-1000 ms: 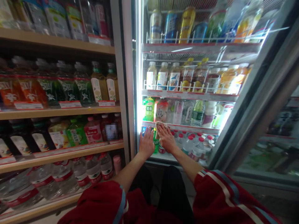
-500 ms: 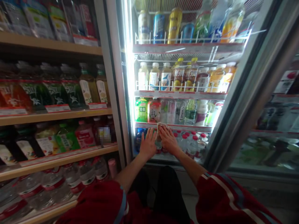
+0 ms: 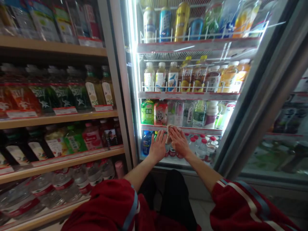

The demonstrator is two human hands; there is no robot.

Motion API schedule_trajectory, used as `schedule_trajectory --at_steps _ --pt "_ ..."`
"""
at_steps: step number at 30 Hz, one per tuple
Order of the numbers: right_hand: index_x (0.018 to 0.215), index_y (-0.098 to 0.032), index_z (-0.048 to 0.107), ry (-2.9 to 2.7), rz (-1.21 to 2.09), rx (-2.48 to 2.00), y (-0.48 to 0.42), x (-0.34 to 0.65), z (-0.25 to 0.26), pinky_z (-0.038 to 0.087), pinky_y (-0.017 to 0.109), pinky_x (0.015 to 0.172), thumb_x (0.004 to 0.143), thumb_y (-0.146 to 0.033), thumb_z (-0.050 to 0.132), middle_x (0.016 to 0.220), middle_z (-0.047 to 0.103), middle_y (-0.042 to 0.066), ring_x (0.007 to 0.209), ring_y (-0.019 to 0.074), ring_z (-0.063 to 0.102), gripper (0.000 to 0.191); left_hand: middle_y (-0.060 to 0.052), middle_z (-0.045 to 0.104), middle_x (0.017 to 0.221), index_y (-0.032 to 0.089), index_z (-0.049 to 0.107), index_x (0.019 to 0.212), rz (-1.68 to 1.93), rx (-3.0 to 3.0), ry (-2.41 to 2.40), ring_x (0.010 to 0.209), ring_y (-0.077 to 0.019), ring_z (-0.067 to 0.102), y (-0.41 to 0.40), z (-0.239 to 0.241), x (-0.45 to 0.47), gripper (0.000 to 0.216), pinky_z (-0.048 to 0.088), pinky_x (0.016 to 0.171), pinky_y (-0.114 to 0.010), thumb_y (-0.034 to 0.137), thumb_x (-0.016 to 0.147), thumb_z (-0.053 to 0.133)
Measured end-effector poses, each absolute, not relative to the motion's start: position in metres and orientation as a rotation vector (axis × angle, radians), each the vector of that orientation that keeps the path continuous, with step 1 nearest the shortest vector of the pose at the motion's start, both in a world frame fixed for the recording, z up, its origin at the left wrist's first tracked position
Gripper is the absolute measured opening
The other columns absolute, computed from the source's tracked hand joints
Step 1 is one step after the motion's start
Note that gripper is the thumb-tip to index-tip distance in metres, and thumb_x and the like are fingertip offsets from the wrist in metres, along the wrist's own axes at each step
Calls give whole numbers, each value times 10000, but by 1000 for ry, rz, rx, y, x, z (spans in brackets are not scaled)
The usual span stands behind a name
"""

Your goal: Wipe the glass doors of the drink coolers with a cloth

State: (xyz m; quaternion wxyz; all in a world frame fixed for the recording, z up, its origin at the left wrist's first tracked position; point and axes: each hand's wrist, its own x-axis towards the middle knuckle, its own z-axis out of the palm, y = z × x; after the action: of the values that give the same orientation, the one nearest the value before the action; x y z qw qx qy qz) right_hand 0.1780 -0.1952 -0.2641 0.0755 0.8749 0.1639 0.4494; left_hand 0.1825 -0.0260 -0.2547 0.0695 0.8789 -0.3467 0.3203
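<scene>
My right hand (image 3: 178, 141) presses a light brown cloth (image 3: 169, 134) flat against the glass door (image 3: 158, 161) of a lit drinks cooler, level with the third shelf's front edge. Some of the cloth shows beyond the fingers on the left; the rest is covered by the hand. Just left of it, my left hand (image 3: 158, 148) rests on the same glass, fingers spread, holding nothing. Behind the door, a green-labelled bottle (image 3: 147, 112) and a red-labelled bottle (image 3: 160, 113) stand above the hands. A blue bottle (image 3: 146, 143) is left of my left hand, partly covered.
A thick metal door frame (image 3: 255, 106) runs slantwise on the right. Wooden shelves (image 3: 60, 119) packed with bottles stand at left, and a pink cylinder (image 3: 119, 169) sits near their lower right end. My dark-trousered knee (image 3: 174, 192) is close to the cooler's base.
Both hands and the cloth have shifted slightly to the right across the glass. The view has also moved a little. My right hand keeps the cloth beneath it.
</scene>
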Motion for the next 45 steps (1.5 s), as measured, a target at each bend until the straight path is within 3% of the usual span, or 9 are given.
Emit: schedule_trajectory --at_steps 13,21,27,32,36,41,45 --pt "1362 -123 435 492 1576 2673 -218 190 -222 261 476 1130 799 -105 426 1470 359 111 1419 230 169 564 -155 218 1519 73 342 1383 839 2700 -1036 1412 -273 180 -30 -247 178 628 181 1126 -551 210 782 463" --pt "1356 -171 447 770 1705 2784 -192 211 -203 345 396 1110 895 -158 357 1464 373 87 1399 180 239 470 -150 353 1465 79 340 1384 1020 2448 -1200 1390 -221 256 -51 -223 191 578 219 1142 -448 172 819 419" --pt "1404 -193 371 1025 1733 2761 -186 205 -176 406 426 1055 820 -85 366 1470 359 105 1357 210 336 594 -121 471 1386 110 360 1370 1130 2340 -1183 1312 -169 389 -45 -209 219 524 314 1101 -360 145 848 393" --pt "1357 -199 423 734 1926 2554 -195 197 -155 322 505 1075 822 -123 396 1462 363 121 1352 248 340 541 -66 486 1379 207 456 1320 1439 2382 -1239 1268 -201 431 -52 -212 233 434 292 1100 -435 196 888 407" --pt "1301 -184 483 559 1943 2438 -200 206 -140 259 529 1088 828 -151 417 1438 399 132 1354 260 334 479 -70 505 1356 187 467 1316 1625 2290 -1147 1257 -219 427 -74 -201 242 416 274 1104 -461 241 911 396" --pt "1246 -168 533 490 1989 2316 -209 219 -118 256 543 1078 864 -220 420 1413 431 142 1339 281 352 402 -48 525 1338 234 539 1230 1653 2195 -1193 1251 -199 439 -74 -168 257 341 272 1098 -462 233 919 398" --pt "1251 -141 532 452 2035 2223 -225 225 -95 253 560 1063 881 -266 418 1411 421 178 1332 309 356 407 -81 509 1358 193 553 1197 1630 2182 -1071 1261 -217 432 -39 -148 262 340 281 1075 -462 301 921 388"
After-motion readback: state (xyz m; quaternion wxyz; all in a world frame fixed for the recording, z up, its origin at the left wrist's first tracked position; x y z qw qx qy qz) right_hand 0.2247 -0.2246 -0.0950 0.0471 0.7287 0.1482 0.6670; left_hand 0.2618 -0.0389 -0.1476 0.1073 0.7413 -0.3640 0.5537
